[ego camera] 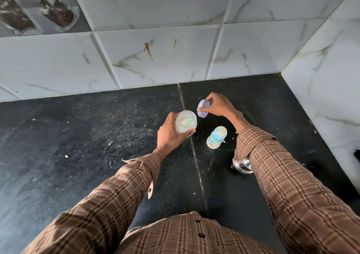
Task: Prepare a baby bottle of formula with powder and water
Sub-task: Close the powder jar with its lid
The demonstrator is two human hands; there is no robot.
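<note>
We look down on a black stone counter (81, 146) that meets a white marble-veined tile wall (155, 49); our two hands work near the middle of the view, close together but not touching. Our left hand (169, 133) curls round a clear plastic jar (186, 124), thumb on its near side and fingers on its far side; the jar is open at the top, tilted a little towards us, and pale powder shows inside it. At about one o'clock from the jar, just beside its rim, our right hand (218, 105) pinches a lilac lid (203, 108) between thumb and fingertips; the lid stands on edge, its flat face turned towards the jar, clear of the counter as far as we can tell. At about four o'clock from the jar, the baby bottle (216, 137) stands on the counter, below the right wrist and apart from both hands; it is pale with a blue ring and a clear cap over the top. At about five o'clock from the bottle a shiny steel vessel (241, 164) sits partly hidden under our right sleeve (292, 185); what it holds we cannot tell. Both sleeves are brown plaid; white specks lie scattered on the counter around the bottle.
</note>
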